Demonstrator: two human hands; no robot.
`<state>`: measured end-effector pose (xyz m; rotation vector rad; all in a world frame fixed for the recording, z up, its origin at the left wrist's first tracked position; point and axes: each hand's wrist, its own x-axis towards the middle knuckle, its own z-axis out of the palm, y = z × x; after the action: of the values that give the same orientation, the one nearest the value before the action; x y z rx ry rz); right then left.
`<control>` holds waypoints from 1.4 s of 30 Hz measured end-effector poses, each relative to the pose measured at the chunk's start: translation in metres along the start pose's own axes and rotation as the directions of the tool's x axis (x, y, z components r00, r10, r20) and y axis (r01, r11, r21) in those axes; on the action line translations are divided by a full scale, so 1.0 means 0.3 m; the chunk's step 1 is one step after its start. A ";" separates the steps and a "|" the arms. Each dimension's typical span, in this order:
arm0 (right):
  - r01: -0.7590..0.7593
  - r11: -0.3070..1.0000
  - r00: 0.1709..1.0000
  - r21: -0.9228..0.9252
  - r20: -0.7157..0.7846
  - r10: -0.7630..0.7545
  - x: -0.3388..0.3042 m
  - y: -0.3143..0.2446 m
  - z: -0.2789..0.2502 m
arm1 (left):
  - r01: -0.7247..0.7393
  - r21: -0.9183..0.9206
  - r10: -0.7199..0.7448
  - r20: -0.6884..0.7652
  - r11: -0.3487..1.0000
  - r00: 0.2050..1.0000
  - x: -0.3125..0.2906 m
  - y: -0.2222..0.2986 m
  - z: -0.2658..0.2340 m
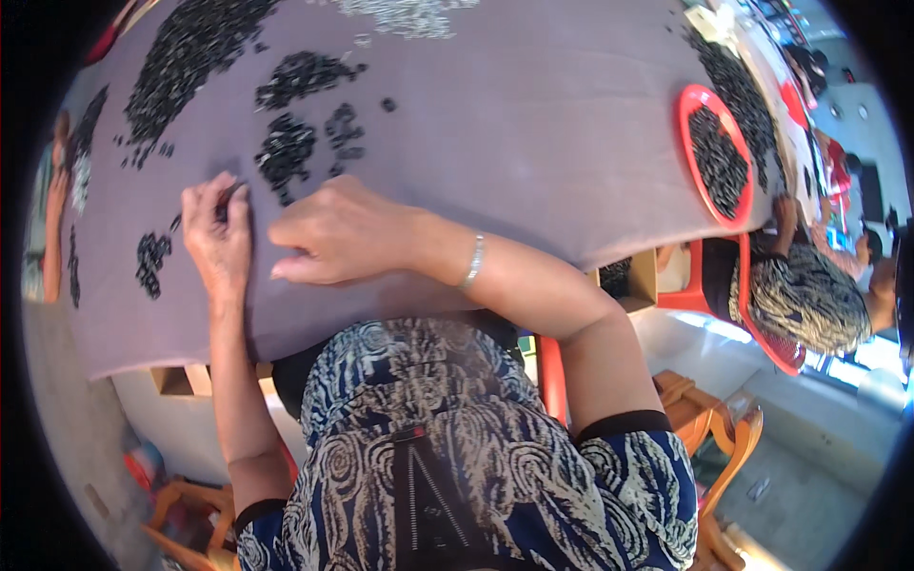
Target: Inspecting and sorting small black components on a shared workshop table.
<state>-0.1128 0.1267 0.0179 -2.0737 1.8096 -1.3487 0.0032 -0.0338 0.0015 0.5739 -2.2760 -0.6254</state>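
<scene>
My left hand (pixel 219 233) is over the left part of the purple-grey cloth-covered surface (pixel 533 143), its fingers curled in toward the thumb, with a small, glossy black piece (pixel 228 197) between them. My right hand (pixel 338 233), just beside it toward the middle of the near edge, is bent over with the fingers folded and the thumb apart from them; I cannot tell whether it has hold of anything. A silver-coloured band bracelet (pixel 473 262) circles that wrist.

Just beyond my hands, away from the near edge, lies a compact heap of small black pieces (pixel 286 150), with a narrower loose cluster of black pieces (pixel 345 131) to its right. A small black cluster (pixel 152 264) lies left of my left hand, nearer the left edge. Toward the far left corner spreads a long, dense black pile (pixel 190 67), and by the far edge there is a scatter of pale, whitish pieces (pixel 409 14). At the right edge, a red oval plastic tray (pixel 703 93) holds more black pieces.
</scene>
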 end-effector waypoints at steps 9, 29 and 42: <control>-0.062 0.997 0.995 -0.041 0.079 0.065 0.006 0.007 -0.004 | 0.140 -0.127 -0.133 0.069 0.982 0.989 0.005 -0.102 0.005; -0.049 0.979 0.999 -0.196 -0.018 0.046 0.001 -0.053 0.033 | 0.124 -0.117 -0.113 0.093 0.985 0.989 0.001 -0.124 0.000; -0.092 0.982 0.992 -0.166 0.076 0.105 -0.036 -0.050 0.043 | 0.096 -0.008 -0.095 0.106 0.995 0.990 0.011 -0.145 0.003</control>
<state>-0.0922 0.1343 0.0125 -2.0501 2.0177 -1.1065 0.0101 -0.0697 -0.0226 0.6607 -2.3517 -0.7318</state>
